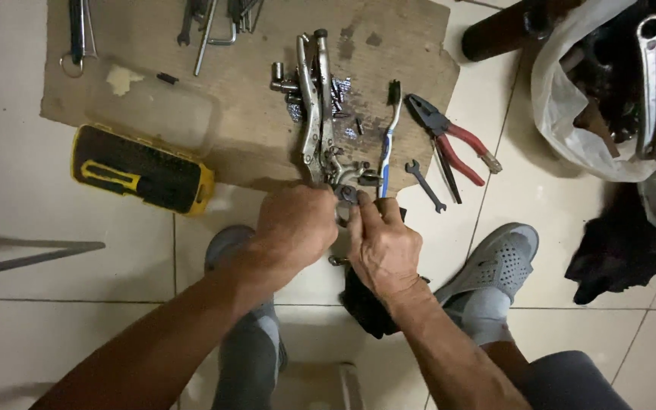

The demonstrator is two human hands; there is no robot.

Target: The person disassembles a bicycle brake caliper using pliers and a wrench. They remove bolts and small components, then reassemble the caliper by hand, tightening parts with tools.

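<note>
My left hand (295, 228) and my right hand (383, 247) meet over the near edge of a worn wooden board (267, 129). Both pinch a small metal part (348, 193) between their fingertips. Silver locking pliers (314, 106) lie lengthwise on the board, their jaws right at my fingers. A blue and white toothbrush (388, 137) lies just beside them, close to my right hand. A dark rag (366, 304) shows under my right wrist.
Red-handled pliers (453, 140) and a small wrench (424, 184) lie to the right. A yellow and black bit case (142, 167) with its clear lid open sits left. A white bag of metal tools (609, 99) stands at the right, a black cloth (620, 247) below it. My grey shoes (495, 262) rest on the tiled floor.
</note>
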